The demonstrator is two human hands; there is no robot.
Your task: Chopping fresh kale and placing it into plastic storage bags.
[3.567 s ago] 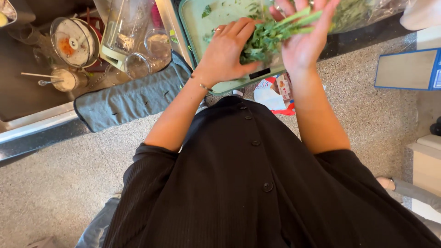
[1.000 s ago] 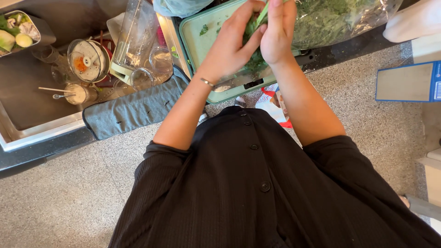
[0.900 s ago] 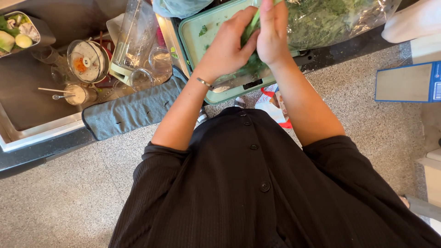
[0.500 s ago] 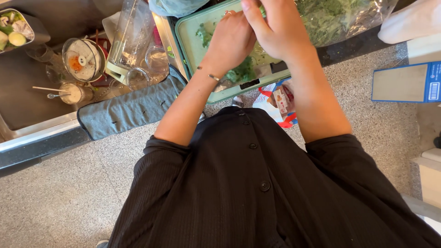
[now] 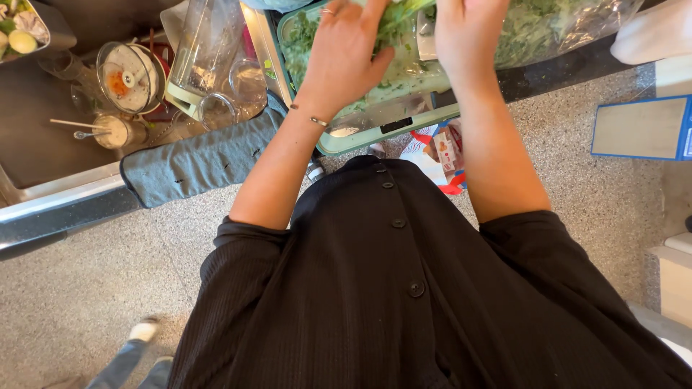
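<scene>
Leafy green herbs (image 5: pixel 393 21) lie on a pale green cutting board (image 5: pixel 404 126) at the near edge of the dark tabletop (image 5: pixel 555 68), gathered under both hands.

Left to right: a steel sink (image 5: pixel 43 155) holds a round strainer lid (image 5: pixel 130 75), a small cup with a spoon (image 5: pixel 115 131) and a clear blender jug (image 5: pixel 209 50); a grey cloth (image 5: pixel 202 158) hangs over the rim beside it. The left hand (image 5: pixel 346 54), a thin bracelet at the wrist, lies palm down with fingers curled over the herbs, pressing rather than pinching. The right hand (image 5: pixel 465 32) is cut off by the top edge, so whether it grips stems cannot be told. A clear plastic bag of greens (image 5: pixel 569 29) lies just beside it.

Compared with a second ago, both hands have dropped from a lifted bunch onto the board, which suggests the sprigs are being laid down and sorted.
</scene>
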